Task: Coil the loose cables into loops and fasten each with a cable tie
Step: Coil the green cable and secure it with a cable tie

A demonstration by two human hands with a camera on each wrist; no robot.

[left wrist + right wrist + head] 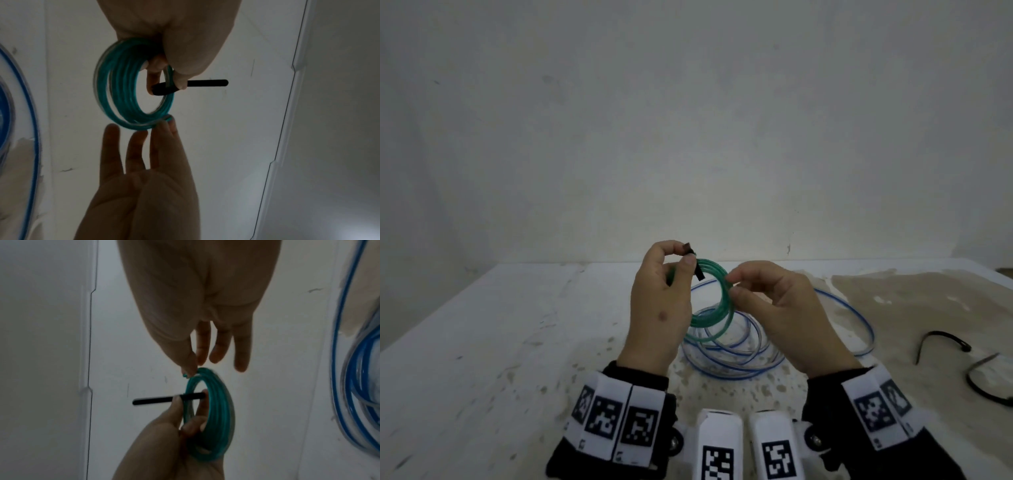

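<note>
A green cable coil [712, 265] is held upright above the table. My left hand [683, 260] grips its left side and pinches a black cable tie [700, 274] that passes through the loop and over the strands. In the left wrist view the cable tie [205, 83] sticks out sideways past the thumb across the coil [121, 91]. My right hand [731, 286] pinches the coil's right edge between thumb and forefinger, the other fingers straight; the right wrist view shows this pinch [192, 368] on the coil [218, 402].
A loose blue and clear cable [736, 370] lies in wide loops on the white table [517, 342] under the hands. Two more black cable ties [941, 337] [983, 383] lie at the right. A bare wall stands behind.
</note>
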